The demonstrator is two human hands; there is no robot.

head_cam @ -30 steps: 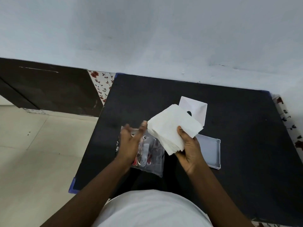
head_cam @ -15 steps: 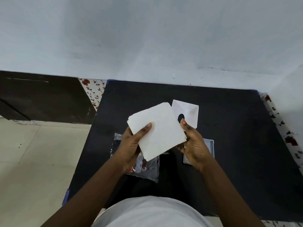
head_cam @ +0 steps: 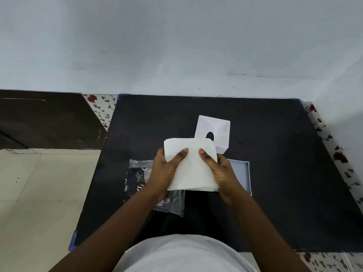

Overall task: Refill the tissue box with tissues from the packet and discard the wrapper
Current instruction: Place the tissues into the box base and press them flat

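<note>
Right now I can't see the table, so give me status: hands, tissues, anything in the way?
Both hands, left hand and right hand, gripping tissue stack. Box cover and tray open behind. Empty wrapper lies underneath, undiscarded.

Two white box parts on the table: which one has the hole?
The tall cover piece at the back, beyond the tissue stack; a dark oval opening shows on it. The shallow tray by the right hand has none.

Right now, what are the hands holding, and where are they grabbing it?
Both hands hold the stack of white tissues: the left hand grips its left edge, the right hand its right edge, thumbs pressed on top.
</note>
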